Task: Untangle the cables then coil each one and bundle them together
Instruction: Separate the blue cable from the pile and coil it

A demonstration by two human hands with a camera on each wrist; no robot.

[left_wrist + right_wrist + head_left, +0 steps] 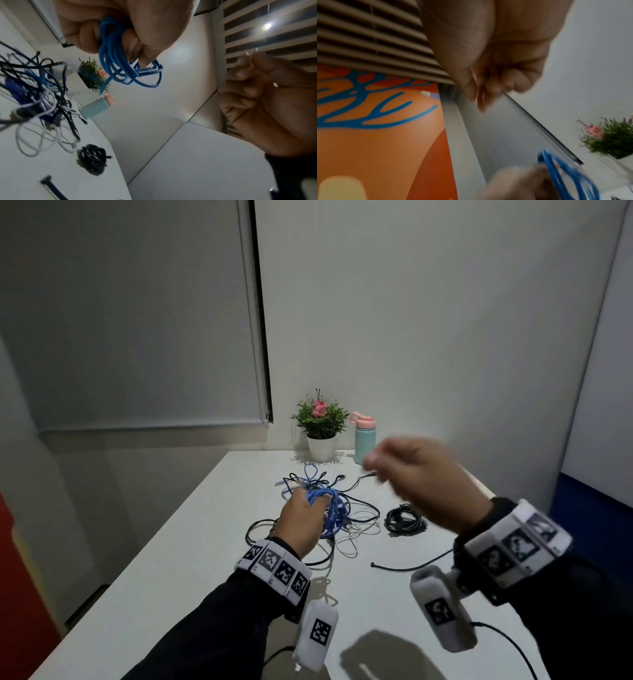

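My left hand [318, 501] grips a coil of blue cable [334, 508] just above the table; in the left wrist view its fingers [87, 32] wrap the blue loops [120, 65]. Beneath and around it lies a tangle of black and white cables [356, 529]. To its right, a black cable sits coiled in a bundle [404, 518]. My right hand [376, 463] is raised, blurred, above and to the right of the coil. Its fingers are curled together, and a thin pale strand [252, 63] shows at the fingertips.
A black strap [407, 566] lies on the white table [171, 594] near my right wrist. A potted plant [320, 422] and a teal bottle with a pink lid [364, 436] stand at the far edge against the wall.
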